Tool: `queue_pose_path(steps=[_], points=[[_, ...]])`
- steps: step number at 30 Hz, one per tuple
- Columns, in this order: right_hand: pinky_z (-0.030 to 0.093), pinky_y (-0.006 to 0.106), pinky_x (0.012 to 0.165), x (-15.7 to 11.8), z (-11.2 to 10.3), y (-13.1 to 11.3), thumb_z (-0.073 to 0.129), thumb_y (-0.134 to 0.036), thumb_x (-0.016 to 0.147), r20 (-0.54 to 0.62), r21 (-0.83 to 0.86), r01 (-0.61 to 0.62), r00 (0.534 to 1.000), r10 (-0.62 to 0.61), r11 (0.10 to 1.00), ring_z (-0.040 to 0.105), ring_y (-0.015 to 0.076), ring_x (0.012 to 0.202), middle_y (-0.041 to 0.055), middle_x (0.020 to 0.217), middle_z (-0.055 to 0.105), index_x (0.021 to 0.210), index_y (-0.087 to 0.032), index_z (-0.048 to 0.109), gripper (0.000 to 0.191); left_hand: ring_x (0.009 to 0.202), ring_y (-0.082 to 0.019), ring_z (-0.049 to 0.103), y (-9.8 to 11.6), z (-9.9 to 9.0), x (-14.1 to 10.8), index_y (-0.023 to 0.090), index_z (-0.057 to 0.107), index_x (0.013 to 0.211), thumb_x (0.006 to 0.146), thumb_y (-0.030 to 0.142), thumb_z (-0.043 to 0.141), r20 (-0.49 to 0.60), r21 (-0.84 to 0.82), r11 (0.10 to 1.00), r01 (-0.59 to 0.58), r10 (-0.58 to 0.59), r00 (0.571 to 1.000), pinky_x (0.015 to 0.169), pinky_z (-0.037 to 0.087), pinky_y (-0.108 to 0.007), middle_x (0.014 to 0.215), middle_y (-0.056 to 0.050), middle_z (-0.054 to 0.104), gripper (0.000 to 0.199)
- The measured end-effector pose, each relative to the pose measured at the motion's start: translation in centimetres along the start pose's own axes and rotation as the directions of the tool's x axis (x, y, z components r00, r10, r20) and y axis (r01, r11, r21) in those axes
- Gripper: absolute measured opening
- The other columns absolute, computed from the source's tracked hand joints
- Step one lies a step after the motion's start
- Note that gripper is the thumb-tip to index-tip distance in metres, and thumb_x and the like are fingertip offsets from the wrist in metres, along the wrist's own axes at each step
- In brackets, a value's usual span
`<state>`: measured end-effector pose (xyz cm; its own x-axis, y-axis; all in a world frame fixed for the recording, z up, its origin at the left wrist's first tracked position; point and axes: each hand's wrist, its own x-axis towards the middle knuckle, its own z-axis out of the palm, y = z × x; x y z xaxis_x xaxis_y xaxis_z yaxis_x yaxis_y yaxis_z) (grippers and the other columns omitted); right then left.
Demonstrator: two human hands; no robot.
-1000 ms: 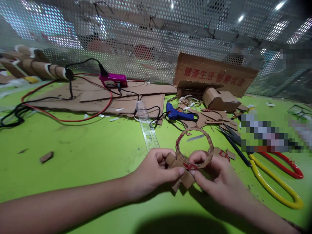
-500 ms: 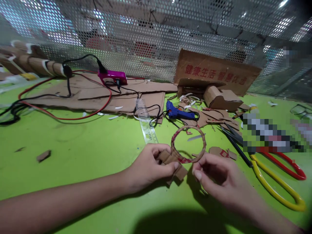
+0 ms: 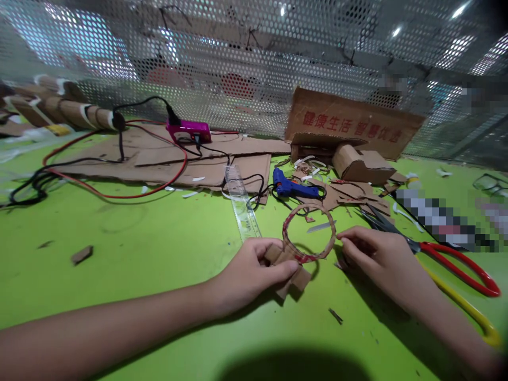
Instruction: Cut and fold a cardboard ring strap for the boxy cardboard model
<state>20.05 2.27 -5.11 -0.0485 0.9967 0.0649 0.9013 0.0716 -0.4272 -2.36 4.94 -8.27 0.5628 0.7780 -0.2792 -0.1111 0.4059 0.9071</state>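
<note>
In my left hand point(image 3: 254, 278), thumb on top, is a small folded cardboard piece point(image 3: 302, 278). A thin cardboard ring point(image 3: 305, 259) with red print marks stands up from that piece, tilted, and looks joined to it. At the ring's right edge, the thumb and index finger of my right hand point(image 3: 381, 259) are pinched together on the rim. Behind the ring lies a grey blade-like strip point(image 3: 321, 226). The fingers of my left hand behind the cardboard are partly hidden.
A blue glue gun point(image 3: 297, 186) and clear ruler point(image 3: 243, 209) lie beyond my hands. Red-handled scissors point(image 3: 460, 259) and a yellow handle point(image 3: 460, 296) are at right. Cardboard sheets point(image 3: 159, 172), a purple power unit point(image 3: 188, 131) and cables sit behind, before a perforated panel point(image 3: 246, 106).
My right hand has moved from the ring's lower right up to its right edge. My left hand keeps hold of the cardboard piece. The view has shifted slightly.
</note>
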Motion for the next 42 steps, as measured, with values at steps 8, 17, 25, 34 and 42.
queue_pose_path(steps=[8, 17, 25, 34, 42], points=[[0.048, 0.025, 0.055, -0.4, 0.3, -2.7, 0.054, -0.047, 0.084, 0.106, 0.626, -0.148, 0.989, 0.105, 0.765, 0.059, 0.0133, 0.061, 0.0029, 0.073, 0.064, 0.086, -0.019, 0.063, 0.03, 0.051, -0.009, 0.049, 0.1, 0.7, -0.1, 0.011, 0.061, 0.067, 0.072, 0.026, 0.07, 0.016, 0.206, 0.973, -0.108, 0.107, 0.994, 0.048, 0.036, -0.02, 0.056, 0.001, 0.055, 0.018], [0.055, 0.022, 0.062, -1.4, 3.0, -4.3, 0.074, -0.021, 0.063, -0.099, 0.721, -0.001, 0.989, 0.105, 0.693, 0.065, 0.013, 0.066, 0.0002, 0.071, 0.068, 0.076, -0.02, 0.065, 0.016, 0.066, -0.014, 0.053, 0.2, 0.6, -0.4, 0.011, 0.065, 0.069, 0.079, 0.021, 0.059, 0.096, 0.534, 0.742, -0.405, 0.423, 0.901, 0.062, 0.041, -0.025, 0.069, -0.004, 0.061, 0.015], [0.058, 0.019, 0.061, -1.8, 3.0, -4.7, 0.066, -0.012, 0.064, -0.269, 0.623, 0.236, 0.96, -0.08, 0.746, 0.068, 0.0129, 0.062, -0.0014, 0.068, 0.072, 0.068, -0.022, 0.068, 0.011, 0.057, -0.011, 0.05, 0.9, 1.2, -1.1, 0.01, 0.06, 0.063, 0.077, 0.015, 0.054, 0.195, 0.602, 0.617, -0.507, 0.502, 0.843, 0.054, 0.039, -0.021, 0.059, -0.002, 0.056, 0.016], [0.056, 0.014, 0.062, -2.7, 3.2, -5.2, 0.065, -0.007, 0.065, -0.483, 0.379, 0.383, 0.858, -0.173, 0.842, 0.067, 0.0093, 0.065, -0.0053, 0.071, 0.071, 0.072, -0.024, 0.065, 0.018, 0.053, -0.009, 0.042, 1.5, 1.7, -1.7, 0.014, 0.051, 0.057, 0.075, 0.014, 0.053, 0.167, 0.568, 0.68, -0.464, 0.456, 0.874, 0.051, 0.034, -0.019, 0.055, 0.003, 0.047, 0.018], [0.055, 0.016, 0.062, -2.6, 3.2, -5.3, 0.066, -0.007, 0.066, -0.528, 0.308, 0.44, 0.817, -0.233, 0.843, 0.067, 0.0096, 0.064, -0.0054, 0.068, 0.069, 0.071, -0.023, 0.062, 0.017, 0.053, -0.007, 0.04, 1.9, 1.6, -1.8, 0.014, 0.052, 0.057, 0.073, 0.01, 0.054, 0.207, 0.531, 0.709, -0.465, 0.423, 0.882, 0.05, 0.032, -0.017, 0.055, 0.005, 0.045, 0.017]])
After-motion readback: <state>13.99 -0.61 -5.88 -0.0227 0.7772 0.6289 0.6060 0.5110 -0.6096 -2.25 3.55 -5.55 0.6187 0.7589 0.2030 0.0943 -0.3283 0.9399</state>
